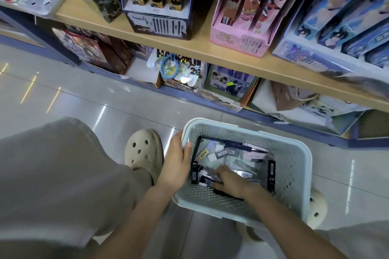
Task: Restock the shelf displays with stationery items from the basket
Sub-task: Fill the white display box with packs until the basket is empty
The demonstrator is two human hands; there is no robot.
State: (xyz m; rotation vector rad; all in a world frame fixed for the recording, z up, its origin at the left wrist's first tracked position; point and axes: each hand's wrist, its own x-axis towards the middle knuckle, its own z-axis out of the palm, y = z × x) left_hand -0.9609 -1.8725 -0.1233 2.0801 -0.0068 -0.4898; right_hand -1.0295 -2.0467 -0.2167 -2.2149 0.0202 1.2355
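- Trouser leg [52,174]: loose beige cloth, filling the lower left of the frame.
- Clog [144,153]: cream moulded foam with round holes. It stands on glossy floor tiles [84,99], just left of the basket.
- Left hand [176,164]: it grips the basket's left rim, fingers curled over the edge, and holds nothing else.
- Basket [221,122]: pale blue plastic, rectangular with rounded corners and perforated walls. It sits on the floor at lower centre, below the shelf.
- Packs [212,153]: the stock is here, on the basket floor. They are flat, slim, glossy sleeves in black, white and lilac, heaped loosely. Most long axes run from lower left to upper right, and one black pack [271,172] stands on end against the right wall.
- Right hand [229,181]: it reaches down inside the basket with its fingers pointing left into the heap, where dark packs touch the fingertips. I cannot tell whether it already grips one. It is the nearer hand, so the pick looks to be its job.
- Shelf [210,54]: a pale wood board crossing the upper frame. It carries printed card display boxes, black [157,25], pink [240,35] and blue [336,38]. They lie up-frame from the hands, so a lifted pack would likely travel that way.
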